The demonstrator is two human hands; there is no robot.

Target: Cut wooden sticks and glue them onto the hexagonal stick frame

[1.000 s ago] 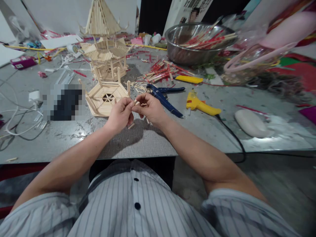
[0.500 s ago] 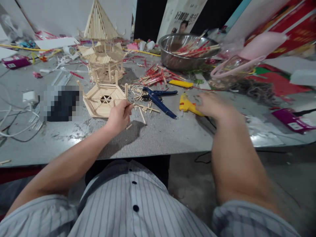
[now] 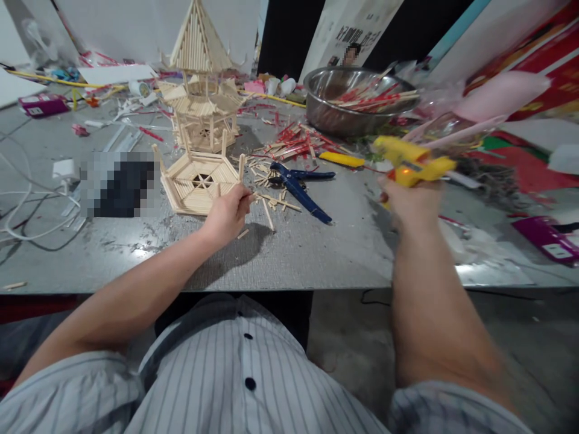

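Observation:
My right hand [image 3: 414,202] is wrapped round the handle of a yellow glue gun [image 3: 404,158], raised above the table; a small orange light glows on it. At the near right corner of a hexagonal stick frame [image 3: 190,202], my left hand [image 3: 228,214] is closed in a pinch on what looks like a short wooden stick [image 3: 251,196], mostly hidden by the fingers. Upright posts stand on the frame's corners. Behind it rises a tiered stick pagoda [image 3: 203,102] with a pointed roof. Blue-handled cutters [image 3: 301,190] lie between my hands, beside loose stick pieces [image 3: 266,175].
A steel bowl [image 3: 325,117] holds red-and-wood sticks, with a pile of red-wrapped sticks [image 3: 294,141] before it. A yellow cutter knife [image 3: 341,159] lies nearby. White cables [image 3: 27,193] and a blurred dark object [image 3: 124,187] are on the left, a purple box [image 3: 543,238] at right.
My right hand has taken hold of the glue gun and lifted it off the table, up and to the right. My left hand stays by the frame; the view has shifted slightly.

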